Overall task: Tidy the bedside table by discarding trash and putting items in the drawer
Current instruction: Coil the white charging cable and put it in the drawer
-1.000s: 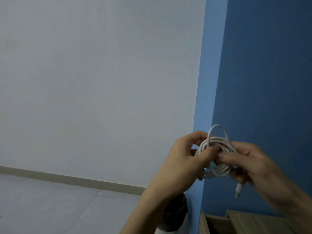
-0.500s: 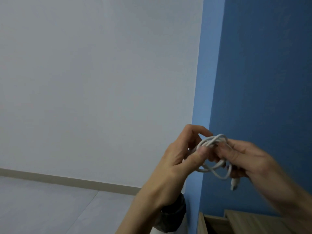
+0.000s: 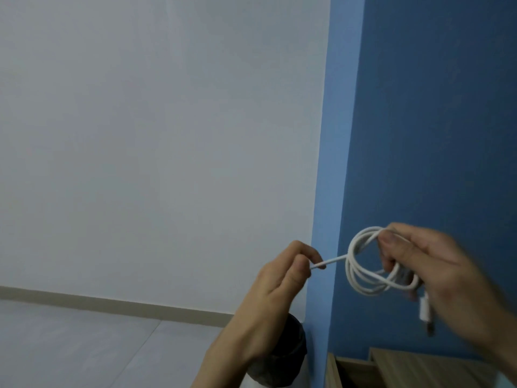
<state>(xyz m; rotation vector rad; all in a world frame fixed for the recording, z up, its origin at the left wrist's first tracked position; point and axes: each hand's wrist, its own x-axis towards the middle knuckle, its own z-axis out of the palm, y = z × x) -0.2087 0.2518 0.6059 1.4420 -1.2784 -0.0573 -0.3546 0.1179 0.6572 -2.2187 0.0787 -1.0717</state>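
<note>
Two hands bundle the white cable (image 3: 353, 264) in mid-air above the bedside table (image 3: 419, 369): right hand (image 3: 439, 271) clasping the coil, left hand (image 3: 279, 278) pinching its free end, which likely needs pulling snug before the bundle goes to the unseen drawer.

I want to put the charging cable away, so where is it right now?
The white cable is at lower right of the head view, coiled in the right hand, one end pinched by the left hand, before the blue wall.
</note>
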